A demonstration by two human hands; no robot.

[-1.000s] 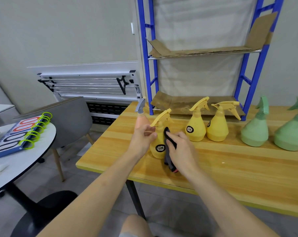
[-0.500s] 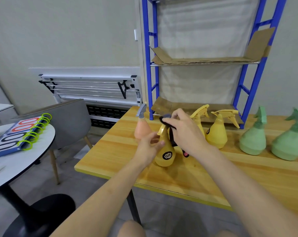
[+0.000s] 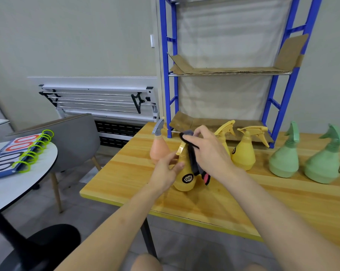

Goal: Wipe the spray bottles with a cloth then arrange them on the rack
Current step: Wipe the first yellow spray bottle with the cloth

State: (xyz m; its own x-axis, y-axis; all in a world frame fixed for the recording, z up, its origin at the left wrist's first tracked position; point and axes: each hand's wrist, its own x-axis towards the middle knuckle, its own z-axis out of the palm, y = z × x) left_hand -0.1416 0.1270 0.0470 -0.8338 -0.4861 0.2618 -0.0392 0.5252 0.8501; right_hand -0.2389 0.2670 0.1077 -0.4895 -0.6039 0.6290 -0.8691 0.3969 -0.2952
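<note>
Rack [image 3: 278, 102]: at 12 o'clock, standing on the far edge of the table [image 3: 126, 173]; both cardboard shelves hold no bottle, so I judge arranging has not begun.
Bottles: six on the table. Green pair [image 3: 284, 161] at 2 o'clock, two yellow ones [image 3: 243, 153] at 1 o'clock, a peach one [image 3: 158, 149] at 11 o'clock, and the yellow bottle [image 3: 184, 177] I am working on at centre.
Change, right hand [image 3: 210, 151]: a second ago it pressed the cloth [image 3: 193, 159] low against the bottle's belly; now it has climbed to the spray head, pinching the cloth over the top.
Change, bottle: it has tipped a little and come nearer to me than a second ago.
Left hand [image 3: 166, 173]: curled round the bottle's 9 o'clock side, steadying it, as before.
Meaning: I judge the wipe has passed from body to head, so this first bottle is nearly ready for the rack; five remain.
Hidden, spray head: mostly under cloth and fingers; only the yellow trigger tip shows.
Hidden, cloth: dark with a pink corner hanging; its full shape I cannot tell.
Hidden, yellow bottle behind my right hand: body mostly covered.
Cut off: the rack's top.
</note>
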